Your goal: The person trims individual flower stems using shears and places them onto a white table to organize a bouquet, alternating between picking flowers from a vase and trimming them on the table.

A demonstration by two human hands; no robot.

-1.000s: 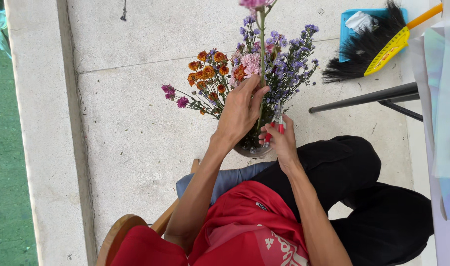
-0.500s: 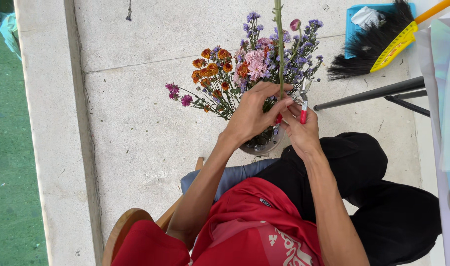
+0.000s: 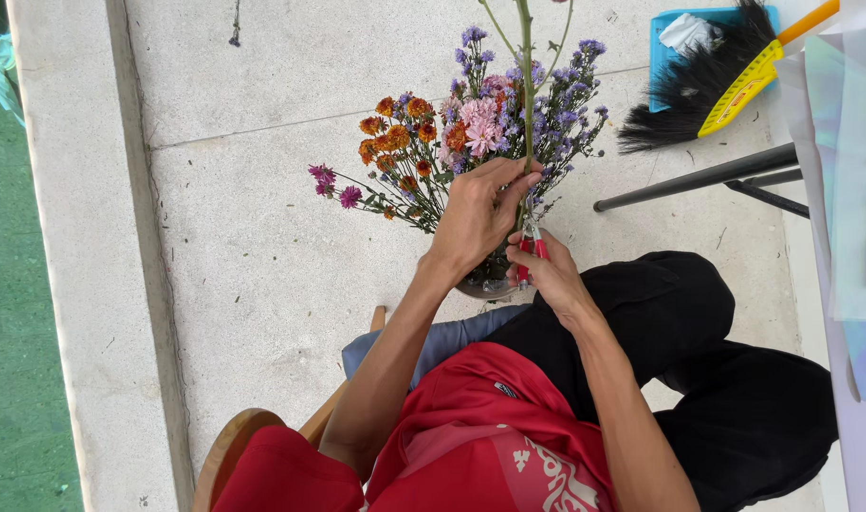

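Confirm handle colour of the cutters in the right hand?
Red. The cutters in the right hand show red handles, clearest in the head view.

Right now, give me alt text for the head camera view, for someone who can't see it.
Seen from above, a seated person's left hand grips a long green stem over a vase of mixed flowers, while the right hand holds red-handled cutters at its base. A black broom lies on the concrete floor nearby.

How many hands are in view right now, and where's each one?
2. The left hand grips a long green stem above the bouquet; the right hand holds red-handled clippers at the stem's base. No other person's hands show.
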